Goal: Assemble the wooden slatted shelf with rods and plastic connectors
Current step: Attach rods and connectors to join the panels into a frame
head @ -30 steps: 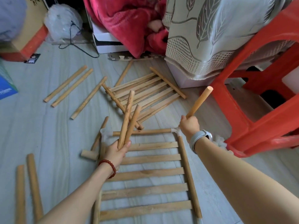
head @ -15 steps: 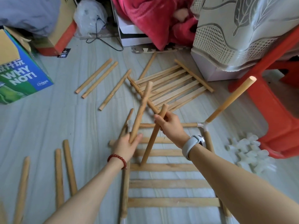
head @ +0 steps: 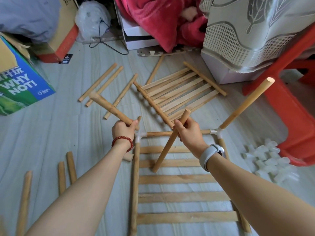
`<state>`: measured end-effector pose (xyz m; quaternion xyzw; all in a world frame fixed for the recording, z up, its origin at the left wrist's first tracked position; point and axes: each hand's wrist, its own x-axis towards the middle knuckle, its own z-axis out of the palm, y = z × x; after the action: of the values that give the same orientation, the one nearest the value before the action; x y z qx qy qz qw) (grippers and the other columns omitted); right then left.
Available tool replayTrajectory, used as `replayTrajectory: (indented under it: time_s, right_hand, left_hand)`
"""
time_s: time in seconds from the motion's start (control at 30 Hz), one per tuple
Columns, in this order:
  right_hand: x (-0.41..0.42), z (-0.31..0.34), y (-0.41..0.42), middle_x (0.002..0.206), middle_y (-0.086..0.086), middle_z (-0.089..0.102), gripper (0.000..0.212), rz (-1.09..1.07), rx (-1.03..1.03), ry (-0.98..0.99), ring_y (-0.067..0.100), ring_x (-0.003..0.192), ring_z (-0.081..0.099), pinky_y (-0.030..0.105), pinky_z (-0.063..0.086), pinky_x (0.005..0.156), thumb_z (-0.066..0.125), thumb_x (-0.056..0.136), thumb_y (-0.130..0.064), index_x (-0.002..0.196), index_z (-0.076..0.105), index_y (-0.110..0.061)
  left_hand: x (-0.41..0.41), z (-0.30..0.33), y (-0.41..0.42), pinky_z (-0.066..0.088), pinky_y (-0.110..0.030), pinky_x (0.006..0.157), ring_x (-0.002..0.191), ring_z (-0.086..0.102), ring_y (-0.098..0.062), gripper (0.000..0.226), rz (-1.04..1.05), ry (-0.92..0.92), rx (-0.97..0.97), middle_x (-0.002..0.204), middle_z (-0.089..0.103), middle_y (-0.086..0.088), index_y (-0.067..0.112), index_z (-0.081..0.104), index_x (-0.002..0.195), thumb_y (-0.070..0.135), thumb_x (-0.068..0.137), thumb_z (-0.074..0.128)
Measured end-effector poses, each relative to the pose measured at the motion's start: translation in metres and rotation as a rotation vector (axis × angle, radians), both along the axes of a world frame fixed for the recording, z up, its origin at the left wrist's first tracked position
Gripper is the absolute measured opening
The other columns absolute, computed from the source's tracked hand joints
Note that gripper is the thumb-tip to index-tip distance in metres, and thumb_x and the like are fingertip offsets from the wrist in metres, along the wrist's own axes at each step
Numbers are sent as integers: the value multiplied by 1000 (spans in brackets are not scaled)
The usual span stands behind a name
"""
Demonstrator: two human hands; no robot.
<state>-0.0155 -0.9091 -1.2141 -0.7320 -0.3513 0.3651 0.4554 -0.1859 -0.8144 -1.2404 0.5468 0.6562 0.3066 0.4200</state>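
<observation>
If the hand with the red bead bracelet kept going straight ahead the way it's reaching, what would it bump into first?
Probably the loose rod lying on the floor just beyond the left hand, which points up and slightly left while gripping its own rod. The hand is above the floor, so depth is unclear; it might pass over.

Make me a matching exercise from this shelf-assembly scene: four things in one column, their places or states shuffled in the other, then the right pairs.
Things:
1. left hand
2. right hand
3. upright rod
4. plastic connectors

Places or states:
A. heaped loose on the floor by the red stool
B. holds a rod pointing up and to the left
C. plugged into the frame's far right corner connector
D. holds a rod slanting down over the slats

Pairs: 1-B, 2-D, 3-C, 4-A
</observation>
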Motion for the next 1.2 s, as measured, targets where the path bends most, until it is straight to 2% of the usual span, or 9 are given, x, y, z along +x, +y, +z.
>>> replayTrajectory:
  time_s: [0.1, 0.23, 0.33, 0.5, 0.63, 0.8, 0.93, 1.03, 1.2]
  right_hand:
    - [1, -2, 1, 85, 13, 65, 17, -5, 2, 18, 15, 65, 54, 27, 44, 60, 50, 96, -22, 81, 53, -14]
    - [5, -7, -2, 82, 10, 65, 17, -8, -5, 26, 11, 64, 54, 24, 42, 59, 51, 96, -21, 80, 53, -15]
    - [6, -8, -3, 80, 6, 64, 17, -12, 15, 39, 10, 63, 55, 22, 42, 58, 52, 96, -19, 80, 52, -15]
    - [4, -7, -1, 78, 2, 63, 16, 4, 27, 33, 6, 61, 54, 19, 41, 57, 51, 96, -19, 80, 51, -15]
    - [7, -8, -1, 81, 4, 64, 17, -7, 25, 28, 8, 64, 55, 23, 42, 60, 50, 97, -20, 80, 50, -17]
    - [12, -13, -2, 79, 4, 64, 15, -8, 4, 13, 11, 65, 55, 32, 44, 64, 50, 96, -21, 83, 51, -14]
    - [12, -8, 3, 83, 6, 65, 17, 21, 0, 21, 8, 64, 55, 23, 41, 60, 49, 97, -19, 80, 50, -18]
    - [10, -10, -1, 81, 5, 64, 17, 20, -7, 24, 8, 64, 55, 23, 41, 60, 49, 97, -20, 81, 49, -17]
    - [9, -10, -12, 81, 4, 64, 15, -12, 7, 22, 7, 63, 54, 24, 42, 60, 49, 97, -20, 83, 51, -15]
  left_hand:
    - [1, -2, 6, 55, -39, 82, 80, 68, -28, 19, -17, 96, -27, 77, 70, -9, 14, 64, 72, 26, 86, 65]
    - [4, -1, 8, 49, -30, 79, 83, 61, -24, 24, -112, 256, -45, 88, 68, -11, 3, 67, 90, 27, 90, 62]
    - [3, -1, 14, 51, -37, 84, 94, 62, -29, 26, -146, 322, -60, 95, 67, -12, 3, 66, 93, 29, 89, 63]
    - [5, -9, -1, 47, -38, 75, 94, 61, -34, 26, -158, 526, 96, 95, 65, -13, 6, 62, 92, 31, 87, 65]
    - [1, -13, -3, 41, -31, 66, 87, 61, -28, 18, -88, 442, 103, 83, 67, -4, 11, 63, 87, 29, 84, 68]
    - [1, -9, 6, 48, -32, 71, 84, 61, -25, 15, -106, 344, -23, 76, 62, 1, 16, 63, 83, 27, 79, 73]
    - [0, -13, 9, 52, -36, 77, 86, 63, -27, 15, -66, 301, -33, 77, 63, -1, 14, 63, 84, 23, 78, 74]
    - [0, -16, 7, 53, -38, 79, 86, 63, -26, 14, -58, 298, -58, 79, 64, -1, 16, 62, 83, 23, 79, 73]
    - [-1, -14, 11, 46, -28, 74, 84, 61, -22, 16, -110, 233, -91, 79, 63, 0, 15, 59, 84, 19, 79, 73]
